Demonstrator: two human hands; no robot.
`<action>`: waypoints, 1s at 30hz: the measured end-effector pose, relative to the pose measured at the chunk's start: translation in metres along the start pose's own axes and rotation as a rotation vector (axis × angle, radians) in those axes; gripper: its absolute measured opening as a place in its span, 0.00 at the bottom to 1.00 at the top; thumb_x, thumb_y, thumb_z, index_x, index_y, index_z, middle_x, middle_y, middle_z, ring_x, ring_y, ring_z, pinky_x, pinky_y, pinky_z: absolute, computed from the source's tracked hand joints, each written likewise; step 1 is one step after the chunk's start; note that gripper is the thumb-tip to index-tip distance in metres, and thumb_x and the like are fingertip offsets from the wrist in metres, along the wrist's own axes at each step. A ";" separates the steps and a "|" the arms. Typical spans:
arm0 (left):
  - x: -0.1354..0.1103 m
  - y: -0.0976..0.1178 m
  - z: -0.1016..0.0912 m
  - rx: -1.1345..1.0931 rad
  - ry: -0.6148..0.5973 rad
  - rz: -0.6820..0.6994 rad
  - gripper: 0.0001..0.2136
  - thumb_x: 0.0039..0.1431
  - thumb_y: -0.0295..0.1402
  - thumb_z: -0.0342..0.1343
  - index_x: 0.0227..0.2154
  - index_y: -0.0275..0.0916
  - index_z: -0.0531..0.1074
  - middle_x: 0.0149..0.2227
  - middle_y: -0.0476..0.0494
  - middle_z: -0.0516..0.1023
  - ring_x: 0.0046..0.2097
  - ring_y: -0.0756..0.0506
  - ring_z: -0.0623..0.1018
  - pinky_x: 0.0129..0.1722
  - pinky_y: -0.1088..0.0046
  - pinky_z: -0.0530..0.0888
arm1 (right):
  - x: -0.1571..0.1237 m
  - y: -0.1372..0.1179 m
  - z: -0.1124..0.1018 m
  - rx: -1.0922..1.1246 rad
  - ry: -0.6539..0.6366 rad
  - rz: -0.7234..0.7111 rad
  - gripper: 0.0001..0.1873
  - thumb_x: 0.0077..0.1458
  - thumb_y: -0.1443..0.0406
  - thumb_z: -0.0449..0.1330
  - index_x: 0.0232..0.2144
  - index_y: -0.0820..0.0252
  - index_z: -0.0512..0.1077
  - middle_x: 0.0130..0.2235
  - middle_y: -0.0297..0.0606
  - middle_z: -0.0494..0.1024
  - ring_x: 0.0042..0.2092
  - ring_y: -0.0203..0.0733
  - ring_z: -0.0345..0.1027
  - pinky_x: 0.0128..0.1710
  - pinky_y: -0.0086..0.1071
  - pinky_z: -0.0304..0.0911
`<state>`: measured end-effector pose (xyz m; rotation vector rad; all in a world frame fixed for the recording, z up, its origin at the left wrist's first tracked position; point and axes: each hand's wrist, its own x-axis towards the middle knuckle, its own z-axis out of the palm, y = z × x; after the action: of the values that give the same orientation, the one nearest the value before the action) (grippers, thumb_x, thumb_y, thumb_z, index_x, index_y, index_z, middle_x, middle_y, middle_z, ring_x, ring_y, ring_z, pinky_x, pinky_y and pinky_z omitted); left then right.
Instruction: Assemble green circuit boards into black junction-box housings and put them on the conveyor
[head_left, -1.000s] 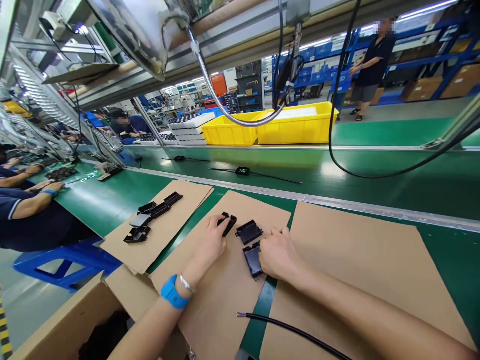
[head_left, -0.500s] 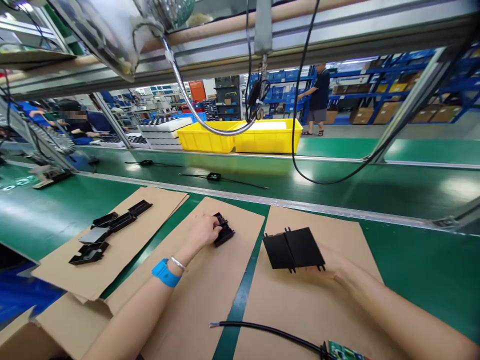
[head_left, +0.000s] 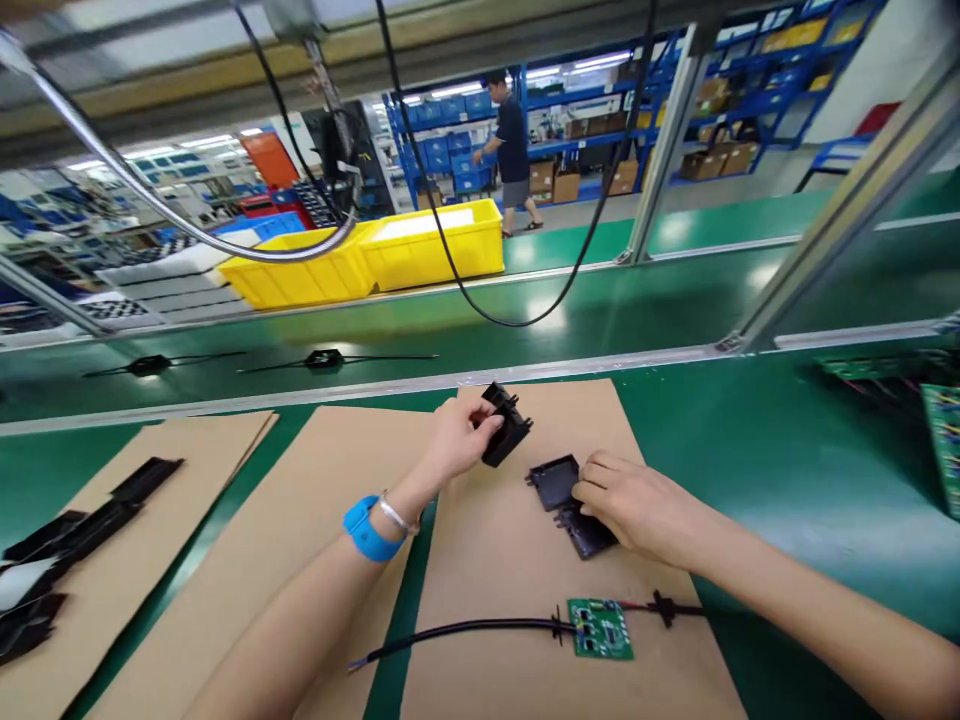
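My left hand [head_left: 457,438] grips a black plastic case half [head_left: 507,432], tilted and raised above the right cardboard sheet [head_left: 480,540]. Two black plastic covers [head_left: 555,484] lie on that sheet with their hollow sides up. My right hand [head_left: 634,500] has its fingers closed on the inner edges of these covers; the fingertips are partly hidden. Nearer to me, on the same cardboard, rests a green circuit board [head_left: 601,630] with a black cable [head_left: 472,627] running left to bare wire ends. Another lead leaves the board to the right, under my right forearm.
More black case parts [head_left: 97,530] lie on the left cardboard sheet [head_left: 172,500]. Beyond the metal rail sit two cabled black units [head_left: 324,358] and yellow bins [head_left: 442,245]. A black cable loop [head_left: 517,322] hangs overhead. Wired green boards [head_left: 941,430] are at far right. A person [head_left: 511,150] stands by the shelves.
My left hand has lifted the case half off the middle cardboard and carried it right. My right hand has lowered the covers onto the right sheet, hollow sides up. The view has turned right.
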<state>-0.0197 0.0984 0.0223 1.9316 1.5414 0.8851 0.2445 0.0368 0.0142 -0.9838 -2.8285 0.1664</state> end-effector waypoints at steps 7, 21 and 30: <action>0.025 0.027 0.052 0.180 -0.044 0.119 0.06 0.58 0.29 0.55 0.36 0.36 0.76 0.42 0.36 0.76 0.52 0.36 0.68 0.56 0.53 0.58 | -0.058 -0.047 -0.005 0.273 -0.025 0.136 0.05 0.60 0.67 0.57 0.30 0.59 0.69 0.35 0.39 0.71 0.40 0.45 0.61 0.40 0.38 0.59; -0.112 0.094 0.056 0.144 -0.468 0.056 0.06 0.59 0.32 0.50 0.29 0.39 0.68 0.28 0.46 0.75 0.26 0.47 0.71 0.26 0.72 0.63 | -0.059 -0.041 -0.004 0.324 0.178 0.309 0.10 0.61 0.71 0.48 0.42 0.58 0.65 0.34 0.39 0.73 0.35 0.43 0.66 0.32 0.33 0.61; -0.091 0.087 0.064 0.161 -0.387 -0.017 0.08 0.63 0.35 0.49 0.41 0.40 0.68 0.37 0.42 0.75 0.36 0.42 0.76 0.32 0.68 0.71 | -0.025 -0.010 -0.024 -0.027 -0.008 -0.021 0.07 0.59 0.70 0.53 0.37 0.57 0.71 0.33 0.38 0.71 0.34 0.41 0.64 0.25 0.32 0.48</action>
<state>0.0717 -0.0094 0.0283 2.0497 1.4260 0.3570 0.2613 0.0149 0.0369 -0.9610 -2.8547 0.1299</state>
